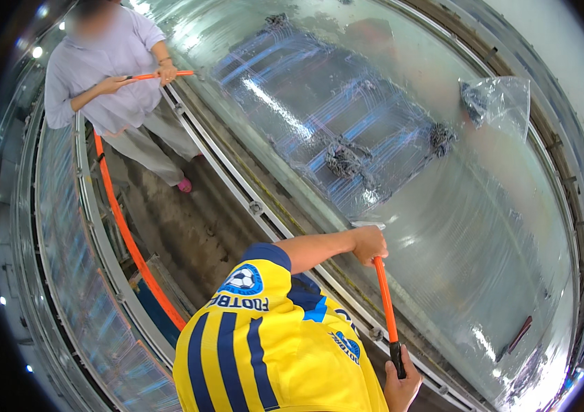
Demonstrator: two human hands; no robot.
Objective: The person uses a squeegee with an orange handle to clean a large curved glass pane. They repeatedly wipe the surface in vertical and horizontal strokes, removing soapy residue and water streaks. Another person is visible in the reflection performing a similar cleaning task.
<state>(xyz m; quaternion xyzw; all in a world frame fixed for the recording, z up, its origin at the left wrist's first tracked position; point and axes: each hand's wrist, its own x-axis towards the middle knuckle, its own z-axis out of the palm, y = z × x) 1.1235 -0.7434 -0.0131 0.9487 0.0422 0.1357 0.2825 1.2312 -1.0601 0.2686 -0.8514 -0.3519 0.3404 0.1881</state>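
Pale-green, glossy table [470, 199], running from far left to near right. Its far part bears 1 dark, blue-streaked sheet [388, 120]. Far left, 1 co-worker [110, 72] grips an orange rod [144, 76]. Nearer, 1 orange-handled tool [385, 295] slants over the table's near edge; far right lies clear plastic [510, 103]. Left hand [369, 245]: closed around the tool's far end. Right hand [404, 381]: fingers curled about its black near end.
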